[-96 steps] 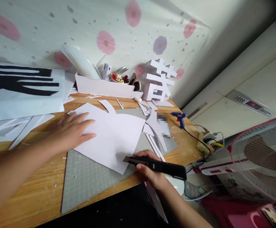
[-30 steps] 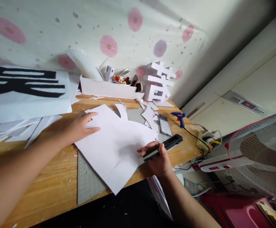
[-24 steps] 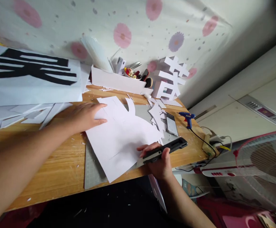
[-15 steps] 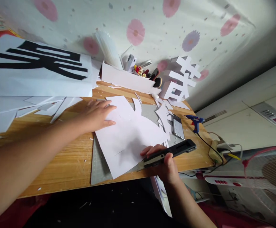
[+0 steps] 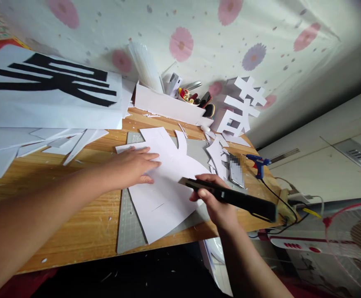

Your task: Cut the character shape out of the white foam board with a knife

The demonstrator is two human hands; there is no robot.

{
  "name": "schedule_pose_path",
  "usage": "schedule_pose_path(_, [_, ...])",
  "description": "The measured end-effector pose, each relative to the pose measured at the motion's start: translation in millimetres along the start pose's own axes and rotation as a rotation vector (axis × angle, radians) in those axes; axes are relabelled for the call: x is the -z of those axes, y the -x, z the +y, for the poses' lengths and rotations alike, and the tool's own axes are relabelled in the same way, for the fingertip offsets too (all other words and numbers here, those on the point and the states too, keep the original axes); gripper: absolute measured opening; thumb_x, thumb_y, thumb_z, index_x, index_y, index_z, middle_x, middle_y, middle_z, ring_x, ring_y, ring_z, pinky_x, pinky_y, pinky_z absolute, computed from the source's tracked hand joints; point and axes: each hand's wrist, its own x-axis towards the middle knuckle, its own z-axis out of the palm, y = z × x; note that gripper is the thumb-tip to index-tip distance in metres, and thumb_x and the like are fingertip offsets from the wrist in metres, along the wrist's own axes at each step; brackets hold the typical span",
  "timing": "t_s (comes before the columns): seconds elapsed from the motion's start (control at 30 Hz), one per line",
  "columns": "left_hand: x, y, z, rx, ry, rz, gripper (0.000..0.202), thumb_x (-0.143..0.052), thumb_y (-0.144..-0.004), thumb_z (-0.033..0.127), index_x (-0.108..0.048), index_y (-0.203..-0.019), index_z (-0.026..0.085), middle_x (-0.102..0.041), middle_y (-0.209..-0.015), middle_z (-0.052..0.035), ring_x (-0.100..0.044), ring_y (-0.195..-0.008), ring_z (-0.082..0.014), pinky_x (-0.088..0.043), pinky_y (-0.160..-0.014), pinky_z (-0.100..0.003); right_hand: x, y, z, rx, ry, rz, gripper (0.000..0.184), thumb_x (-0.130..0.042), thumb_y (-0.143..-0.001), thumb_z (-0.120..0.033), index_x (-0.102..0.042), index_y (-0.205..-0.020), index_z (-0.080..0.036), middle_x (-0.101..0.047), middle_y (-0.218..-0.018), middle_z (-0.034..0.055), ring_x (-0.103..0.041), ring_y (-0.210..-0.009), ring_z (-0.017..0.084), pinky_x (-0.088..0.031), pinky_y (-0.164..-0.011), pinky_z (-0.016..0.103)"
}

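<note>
A white sheet [image 5: 164, 203] with cut, curved edges and a few thin lines lies on the grey cutting mat [image 5: 125, 223]. My left hand [image 5: 137, 165] rests flat on the sheet's left part, fingers spread. In my right hand [image 5: 216, 203] is a black utility knife [image 5: 245, 203], its blade out and pointing left above the sheet. The blade tip appears raised off the surface. White offcuts [image 5: 217, 155] lie at the mat's right side, beside a phone [image 5: 236, 171].
A blue glue gun [image 5: 259, 163] with its cord lies at the table's right. Behind stand white cut-out characters [image 5: 239, 107] and a cup of pens [image 5: 189, 97]. Printed sheets [image 5: 75, 116] and white scraps [image 5: 28, 140] fill the left. A fan [image 5: 354, 231] stands at right.
My right hand has lifted the knife from the sheet's lower right edge and turned it, blade now up and left over the sheet. My left hand has shifted slightly right and down.
</note>
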Motion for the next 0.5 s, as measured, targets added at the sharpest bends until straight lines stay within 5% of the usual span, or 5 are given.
schedule_pose_path(0.2, [0.1, 1, 0, -0.066, -0.011, -0.025, 0.041, -0.072, -0.096, 0.042, -0.074, -0.137, 0.036, -0.061, -0.160, -0.0056, -0.043, -0.158, -0.0349, -0.036, -0.124, -0.053, -35, -41, 21, 0.076, 0.164, -0.085, 0.026, -0.080, -0.091, -0.045, -0.072, -0.107, -0.027, -0.073, -0.078, 0.0007, -0.071, -0.074, 0.021, -0.058, -0.067, 0.035])
schedule_pose_path(0.33, [3.7, 4, 0, -0.118, -0.008, -0.014, 0.038, -0.073, -0.096, 0.041, -0.075, -0.133, 0.033, -0.062, -0.159, -0.0053, -0.044, -0.158, -0.0338, -0.038, -0.123, -0.049, -38, -46, 26, 0.064, 0.243, -0.113, 0.024, -0.077, -0.089, -0.041, -0.070, -0.107, -0.027, -0.074, -0.081, 0.0015, -0.074, -0.081, 0.023, -0.059, -0.068, 0.035])
schedule_pose_path(0.5, [9.2, 7, 4, -0.137, -0.049, -0.008, 0.035, -0.076, -0.097, 0.040, -0.074, -0.130, 0.029, -0.064, -0.158, -0.0063, -0.048, -0.155, -0.0345, -0.041, -0.120, -0.047, -38, -43, 26, 0.081, 0.309, -0.127, 0.025, -0.075, -0.089, -0.041, -0.070, -0.108, -0.026, -0.073, -0.074, -0.0011, -0.072, -0.067, 0.019, -0.059, -0.064, 0.033])
